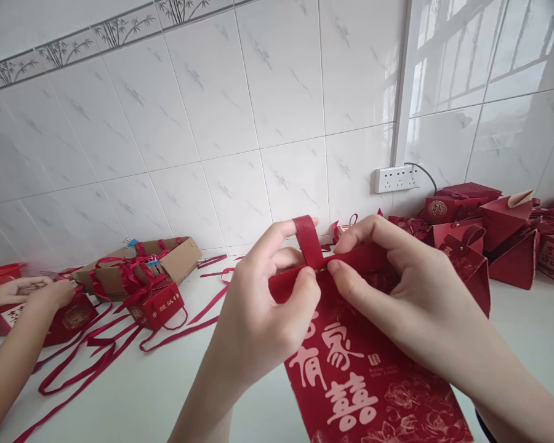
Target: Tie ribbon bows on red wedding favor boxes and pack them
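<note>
A red paper gift box (378, 394) with pink Chinese characters hangs tilted between my hands, near the middle of the head view. My left hand (272, 301) pinches its top edge with the thumb, and the index finger sits inside a red strap loop (309, 240) standing up from that edge. Just right of the loop, my right hand (397, 283) grips the same edge between thumb and fingers. A small gold-coloured fastener shows between the two thumbs. The inside of the box is mostly hidden.
At left, another person's hands (41, 295) work on a red box. A cardboard box (180, 261) with red ribbons, a small red box (159, 307) and loose ribbons (92, 369) lie nearby. Several red boxes (512, 246) pile up at right below a power strip (397, 179) on the tiled wall.
</note>
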A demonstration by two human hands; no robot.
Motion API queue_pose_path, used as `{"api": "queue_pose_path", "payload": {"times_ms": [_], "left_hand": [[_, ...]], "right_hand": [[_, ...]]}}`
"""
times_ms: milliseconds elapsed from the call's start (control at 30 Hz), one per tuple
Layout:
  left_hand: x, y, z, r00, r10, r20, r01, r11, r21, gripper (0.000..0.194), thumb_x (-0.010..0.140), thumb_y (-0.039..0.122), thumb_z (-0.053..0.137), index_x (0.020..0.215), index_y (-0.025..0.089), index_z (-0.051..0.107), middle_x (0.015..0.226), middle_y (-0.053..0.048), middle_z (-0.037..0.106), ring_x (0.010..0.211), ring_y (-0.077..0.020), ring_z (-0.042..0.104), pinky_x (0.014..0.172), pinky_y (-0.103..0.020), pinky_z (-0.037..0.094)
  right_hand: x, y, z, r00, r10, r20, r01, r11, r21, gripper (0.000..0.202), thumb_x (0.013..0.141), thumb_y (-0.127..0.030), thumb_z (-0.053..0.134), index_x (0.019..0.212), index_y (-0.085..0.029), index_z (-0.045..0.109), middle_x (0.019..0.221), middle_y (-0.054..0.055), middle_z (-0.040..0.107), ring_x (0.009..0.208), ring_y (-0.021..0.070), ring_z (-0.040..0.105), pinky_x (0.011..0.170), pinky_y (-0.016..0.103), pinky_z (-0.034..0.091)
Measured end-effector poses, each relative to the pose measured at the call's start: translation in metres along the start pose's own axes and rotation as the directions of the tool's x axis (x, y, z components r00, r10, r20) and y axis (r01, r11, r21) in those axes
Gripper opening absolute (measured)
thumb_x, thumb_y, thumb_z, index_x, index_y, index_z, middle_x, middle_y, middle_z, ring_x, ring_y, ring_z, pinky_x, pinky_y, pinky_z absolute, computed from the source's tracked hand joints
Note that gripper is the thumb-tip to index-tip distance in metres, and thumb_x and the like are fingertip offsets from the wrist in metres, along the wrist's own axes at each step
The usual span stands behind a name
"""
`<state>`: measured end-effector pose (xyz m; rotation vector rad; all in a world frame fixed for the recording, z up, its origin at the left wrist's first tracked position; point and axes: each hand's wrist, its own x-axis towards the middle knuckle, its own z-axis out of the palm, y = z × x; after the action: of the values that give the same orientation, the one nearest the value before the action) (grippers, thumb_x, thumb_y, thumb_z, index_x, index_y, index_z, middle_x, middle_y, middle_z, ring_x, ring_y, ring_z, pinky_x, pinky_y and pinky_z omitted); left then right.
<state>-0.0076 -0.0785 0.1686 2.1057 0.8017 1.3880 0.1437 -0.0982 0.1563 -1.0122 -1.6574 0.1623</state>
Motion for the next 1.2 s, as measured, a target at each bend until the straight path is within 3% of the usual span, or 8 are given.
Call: {"api": "queue_pose_path", "payload": {"times_ms": [433,567,633,733,833,967,1200], "left_hand": [[-0.002,-0.001,0.002,0.995,-0.088,0.046,0.095,0.979,-0.180,0.041,0.080,0.016,0.057,0.121,0.020,0.054,0.092,-0.007,0.070,0.053,-0.0106,0.056,0.046,-0.021,0.043],[-0.003,-0.001,0.003,0.993,-0.093,0.067,0.105,0.975,-0.198,0.044,0.079,0.015,0.055,0.122,0.022,0.053,0.093,-0.006,0.070,0.044,-0.0058,0.046,0.040,-0.019,0.036],[-0.003,-0.001,0.003,0.990,-0.120,0.079,0.134,0.970,-0.202,0.046,0.078,0.014,0.055,0.123,0.023,0.051,0.093,-0.005,0.070,0.042,-0.0046,0.042,0.039,-0.018,0.032],[-0.002,-0.002,0.004,0.985,-0.146,0.087,0.161,0.966,-0.200,0.046,0.077,0.014,0.055,0.122,0.024,0.052,0.091,-0.004,0.070,0.045,-0.0067,0.047,0.041,-0.019,0.035],[0.000,-0.004,0.005,0.984,-0.149,0.100,0.167,0.965,-0.203,0.043,0.077,0.015,0.056,0.119,0.023,0.053,0.086,-0.004,0.069,0.049,-0.0090,0.051,0.043,-0.020,0.037],[0.004,-0.010,0.008,0.985,-0.146,0.090,0.164,0.952,-0.257,0.036,0.079,0.019,0.056,0.115,0.020,0.056,0.083,-0.004,0.068,0.054,-0.0101,0.053,0.050,-0.022,0.041],[0.008,-0.013,0.011,0.976,-0.201,0.085,0.217,0.938,-0.270,0.019,0.083,0.033,0.055,0.097,0.020,0.054,0.063,0.002,0.057,0.046,-0.0082,0.040,0.046,-0.021,0.034]], "right_hand": [[0.001,0.001,0.000,1.000,0.018,-0.023,-0.018,1.000,-0.017,0.004,0.080,-0.021,0.057,0.078,-0.021,0.054,0.077,0.000,0.066,0.062,0.0123,0.061,0.047,0.019,0.046],[0.001,0.003,-0.003,0.999,0.042,-0.004,-0.042,0.999,-0.004,0.004,0.081,-0.022,0.057,0.082,-0.021,0.054,0.078,0.000,0.066,0.062,0.0123,0.062,0.047,0.019,0.046],[0.002,0.006,-0.006,0.998,0.062,0.028,-0.063,0.998,0.018,0.010,0.082,-0.024,0.058,0.091,-0.021,0.054,0.080,0.000,0.067,0.063,0.0129,0.063,0.046,0.019,0.046],[0.005,0.010,-0.012,0.984,0.094,0.148,-0.105,0.992,0.074,0.024,0.082,-0.029,0.061,0.104,-0.023,0.053,0.073,-0.002,0.067,0.056,0.0129,0.063,0.043,0.020,0.046],[0.010,0.011,-0.016,0.960,0.136,0.244,-0.157,0.985,0.069,0.016,0.082,-0.033,0.062,0.093,-0.022,0.059,0.070,-0.002,0.067,0.056,0.0132,0.063,0.044,0.020,0.046],[0.014,0.011,-0.015,0.946,0.170,0.275,-0.192,0.980,0.052,0.016,0.084,-0.030,0.059,0.072,-0.019,0.057,0.064,-0.003,0.063,0.054,0.0107,0.059,0.044,0.019,0.044],[0.017,0.020,-0.015,0.921,0.176,0.348,-0.238,0.960,0.145,0.017,0.085,-0.031,0.055,0.073,-0.019,0.057,0.067,-0.001,0.060,0.055,0.0102,0.055,0.044,0.018,0.042]]}}
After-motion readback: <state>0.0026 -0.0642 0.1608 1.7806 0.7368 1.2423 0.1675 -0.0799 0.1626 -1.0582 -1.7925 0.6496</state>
